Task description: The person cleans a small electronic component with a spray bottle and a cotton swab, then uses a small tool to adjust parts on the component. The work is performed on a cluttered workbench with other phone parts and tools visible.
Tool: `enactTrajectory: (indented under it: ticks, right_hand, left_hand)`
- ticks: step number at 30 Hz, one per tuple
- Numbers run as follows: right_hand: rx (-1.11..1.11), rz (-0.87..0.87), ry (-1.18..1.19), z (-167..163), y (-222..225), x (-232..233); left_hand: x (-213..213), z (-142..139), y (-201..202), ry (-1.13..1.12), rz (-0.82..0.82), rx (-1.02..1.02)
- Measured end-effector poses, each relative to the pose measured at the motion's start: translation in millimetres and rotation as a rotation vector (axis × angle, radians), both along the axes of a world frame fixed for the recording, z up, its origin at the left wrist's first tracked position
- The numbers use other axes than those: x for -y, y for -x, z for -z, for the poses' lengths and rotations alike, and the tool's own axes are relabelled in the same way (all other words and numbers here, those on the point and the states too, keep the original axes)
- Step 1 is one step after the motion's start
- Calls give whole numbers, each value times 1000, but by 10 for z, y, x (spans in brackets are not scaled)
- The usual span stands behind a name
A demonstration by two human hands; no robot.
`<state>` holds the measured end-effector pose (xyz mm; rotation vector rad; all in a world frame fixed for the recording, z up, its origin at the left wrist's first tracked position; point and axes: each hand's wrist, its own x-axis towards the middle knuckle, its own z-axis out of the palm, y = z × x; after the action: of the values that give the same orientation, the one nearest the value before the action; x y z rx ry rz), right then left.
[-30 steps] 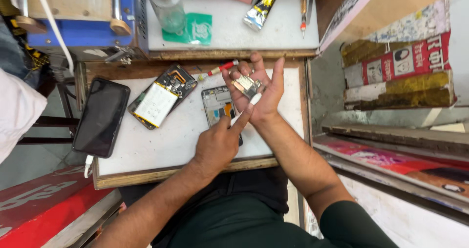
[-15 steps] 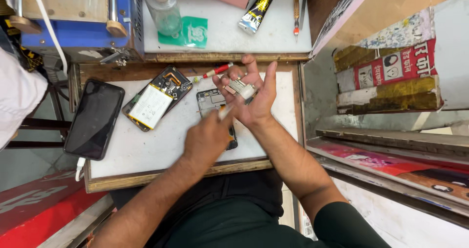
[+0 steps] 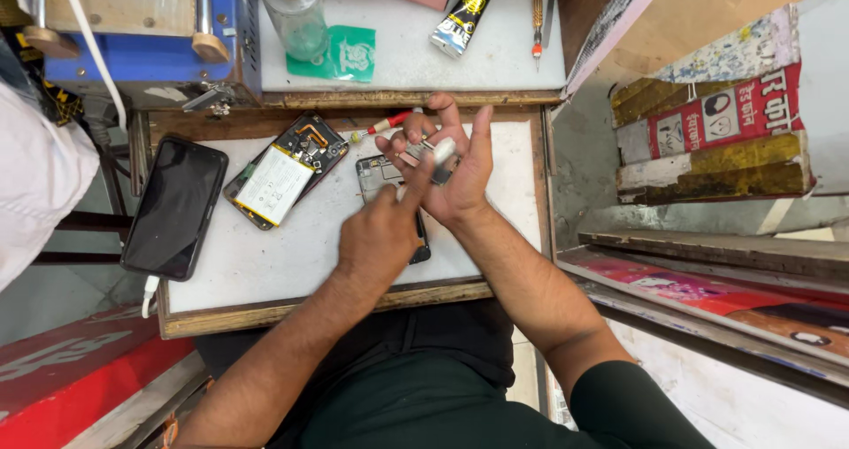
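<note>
My right hand lies palm up over the white work board, fingers spread, with a small metallic phone part resting on its fingers. From the left comes my left hand, its fingers curled around a thin pale tool whose tip meets the part. Under both hands lies an opened dark phone frame, mostly hidden. A red-handled screwdriver lies just beyond my right fingertips.
An opened phone with a white battery and a black phone lie left on the board. On the far shelf are a clear bottle, a green packet, a glue tube and a blue machine.
My left hand has slid forward, bringing the tool tip onto the part. My right hand's fingers have opened out a little; the view has shifted slightly.
</note>
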<state>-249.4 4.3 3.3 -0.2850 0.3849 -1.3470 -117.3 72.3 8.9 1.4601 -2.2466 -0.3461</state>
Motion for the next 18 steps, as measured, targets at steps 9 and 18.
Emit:
enactTrajectory:
  ticks: [9,18]
  right_hand:
    - [-62,-15,27,-5,32,9]
    - [-8,-51,28,26,11,1]
  left_hand:
    - [18,-61,-3,-24,12,11]
    - [-15,-73,-73,-50,16,0]
